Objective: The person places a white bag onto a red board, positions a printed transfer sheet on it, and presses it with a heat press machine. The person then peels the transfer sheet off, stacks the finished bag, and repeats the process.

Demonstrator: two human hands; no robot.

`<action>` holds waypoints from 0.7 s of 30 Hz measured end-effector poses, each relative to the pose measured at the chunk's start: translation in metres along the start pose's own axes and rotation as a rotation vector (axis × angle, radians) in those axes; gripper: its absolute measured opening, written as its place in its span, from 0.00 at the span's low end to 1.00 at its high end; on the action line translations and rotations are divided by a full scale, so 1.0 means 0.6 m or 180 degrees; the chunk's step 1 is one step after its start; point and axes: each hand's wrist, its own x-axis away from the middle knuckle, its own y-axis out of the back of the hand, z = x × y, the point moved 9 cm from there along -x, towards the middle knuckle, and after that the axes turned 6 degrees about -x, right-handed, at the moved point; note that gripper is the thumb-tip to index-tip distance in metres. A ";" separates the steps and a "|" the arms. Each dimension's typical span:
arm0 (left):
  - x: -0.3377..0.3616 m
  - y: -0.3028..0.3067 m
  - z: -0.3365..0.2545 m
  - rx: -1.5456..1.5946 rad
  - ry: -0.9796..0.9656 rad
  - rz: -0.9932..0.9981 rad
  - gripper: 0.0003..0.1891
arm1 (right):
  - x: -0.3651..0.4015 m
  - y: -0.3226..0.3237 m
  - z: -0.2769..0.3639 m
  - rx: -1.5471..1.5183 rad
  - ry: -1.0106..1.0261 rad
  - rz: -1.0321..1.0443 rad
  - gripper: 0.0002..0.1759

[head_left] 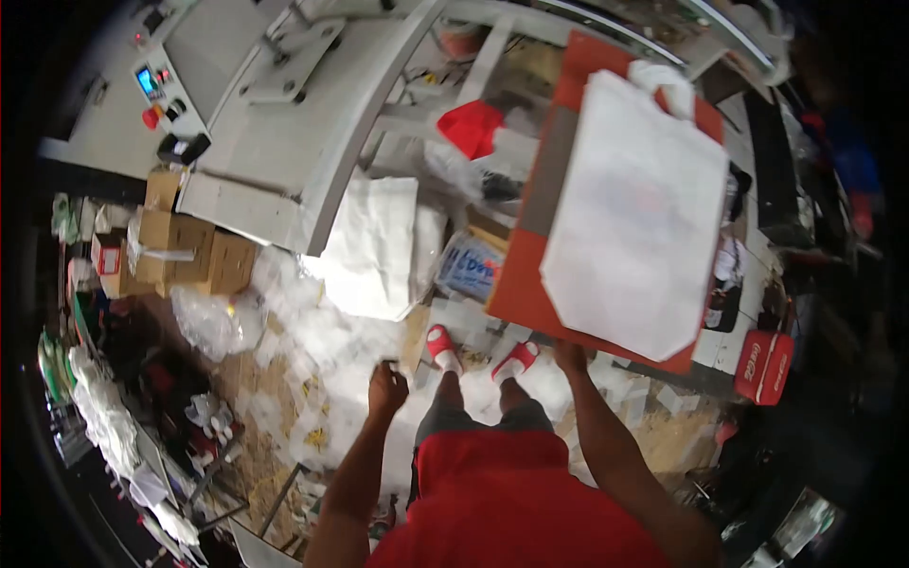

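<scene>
My left hand [387,389] hangs to the left of my body with its fingers curled in. Whether anything small is inside it is hidden. My right hand [570,356] is at the near edge of an orange-red board [519,284], and its fingers are mostly out of sight there. On the board lies a flat white bag [636,213] with a faint print in its middle and handle loops at the far end. A stack of white bags [371,248] rests low to the left of the board.
A grey machine frame [327,180] with a control panel [170,99] stands at the left. Cardboard boxes [182,248] and a clear plastic bag [216,322] sit below it. White plastic covers the floor [327,350]. A red Coca-Cola box [763,367] is at the right.
</scene>
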 end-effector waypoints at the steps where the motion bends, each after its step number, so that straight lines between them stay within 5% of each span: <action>1: 0.056 -0.038 0.058 -0.0063 0.0119 0.0310 0.11 | -0.054 -0.030 0.058 -0.0123 0.0241 -0.0294 0.16; 2: 0.113 -0.069 0.109 -0.0123 0.0224 0.0633 0.11 | -0.094 -0.057 0.109 -0.0244 0.0458 -0.0599 0.17; 3: 0.160 -0.087 0.145 -0.0107 0.0423 0.0875 0.11 | -0.125 -0.088 0.109 -0.2316 -0.0785 -0.0368 0.27; 4: 0.208 -0.100 0.174 -0.0090 0.0623 0.1140 0.10 | -0.170 -0.253 0.032 -0.0557 -0.0400 0.0336 0.18; 6: 0.285 -0.119 0.232 0.0219 0.1170 0.1612 0.10 | -0.255 -0.271 0.108 -0.0263 0.0050 -0.0102 0.21; 8: 0.341 -0.132 0.280 0.0280 0.1497 0.1902 0.11 | -0.305 -0.310 0.126 0.0261 -0.0550 0.0603 0.26; 10: 0.362 -0.138 0.304 0.0394 0.1636 0.2067 0.12 | -0.329 -0.336 0.132 0.0330 -0.0650 0.0575 0.30; 12: 0.343 -0.134 0.294 0.0235 0.1513 0.2161 0.12 | -0.331 -0.335 0.127 0.0429 -0.0745 0.0525 0.35; 19: 0.169 -0.130 0.173 0.0967 0.1346 0.1969 0.13 | -0.356 -0.310 0.124 0.0245 -0.0209 0.0639 0.21; 21: 0.093 -0.103 0.101 0.0758 0.0461 0.1536 0.15 | -0.349 -0.284 0.134 0.0140 -0.0040 0.0277 0.11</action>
